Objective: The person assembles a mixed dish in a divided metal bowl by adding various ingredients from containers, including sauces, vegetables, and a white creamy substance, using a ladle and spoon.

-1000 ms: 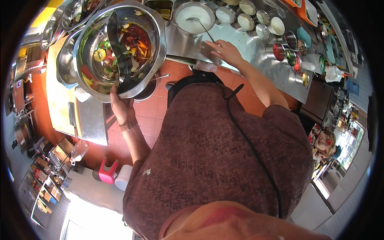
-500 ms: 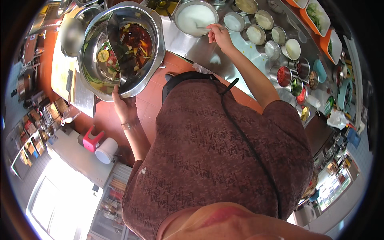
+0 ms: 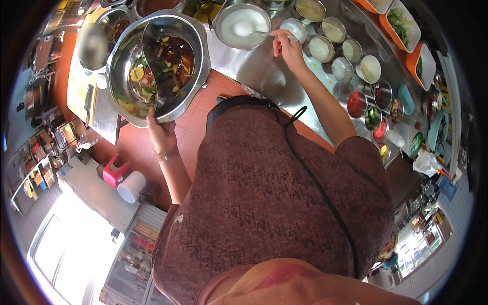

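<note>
My left hand (image 3: 162, 132) grips the near rim of a large divided steel hot pot (image 3: 202, 66), thumb on top and fingers beneath. A curved metal wall splits the pot: dark red sauce with chillies and pale slices lies on the right, while a corn slice (image 3: 136, 74), greens and red pieces lie on the left. My right hand (image 3: 288, 48) is closed on the handle of a spoon (image 3: 260, 33). The spoon's bowl, heaped with white stuff, is over or in a round steel basin (image 3: 217, 31) of the same white, powdery-looking stuff.
Several small steel bowls of pale seasonings (image 3: 321, 49) and chopped red and green ingredients (image 3: 357, 104) crowd the counter at right. Orange-and-white trays of greens (image 3: 401, 28) stand beyond. A pink stool (image 3: 114, 171) and a white bucket (image 3: 132, 186) are on the left.
The spoon's bowl now shows a rounded white heap in the basin; earlier only its handle showed there. My left hand keeps its grip on the pot rim. The view has shifted slightly.
</note>
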Available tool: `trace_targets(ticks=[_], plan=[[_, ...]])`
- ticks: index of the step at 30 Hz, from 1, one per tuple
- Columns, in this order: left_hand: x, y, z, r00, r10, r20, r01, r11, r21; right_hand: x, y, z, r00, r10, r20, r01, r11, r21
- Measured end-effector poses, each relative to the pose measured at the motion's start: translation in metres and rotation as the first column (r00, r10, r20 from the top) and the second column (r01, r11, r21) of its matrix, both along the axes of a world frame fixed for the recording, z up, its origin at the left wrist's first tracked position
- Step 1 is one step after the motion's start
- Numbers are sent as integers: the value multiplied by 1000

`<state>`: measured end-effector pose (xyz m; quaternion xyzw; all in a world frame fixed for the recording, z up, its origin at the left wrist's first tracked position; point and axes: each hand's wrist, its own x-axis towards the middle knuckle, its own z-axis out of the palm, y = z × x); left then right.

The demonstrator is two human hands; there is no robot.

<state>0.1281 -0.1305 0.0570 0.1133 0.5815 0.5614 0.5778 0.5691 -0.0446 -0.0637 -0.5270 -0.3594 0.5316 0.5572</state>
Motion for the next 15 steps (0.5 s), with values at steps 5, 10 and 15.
trace_targets(ticks=[5,10,15], plan=[[-8,12,-12,999,-29,22,29,999,-32,-9,-3,24,995,-96,11,97,995,-15],[-23,13,-28,996,-81,30,80,996,24,-22,-6,31,989,-148,26,148,989,1],[-32,17,-31,993,-118,13,118,993,2,-31,-9,35,984,-169,56,170,985,-3]])
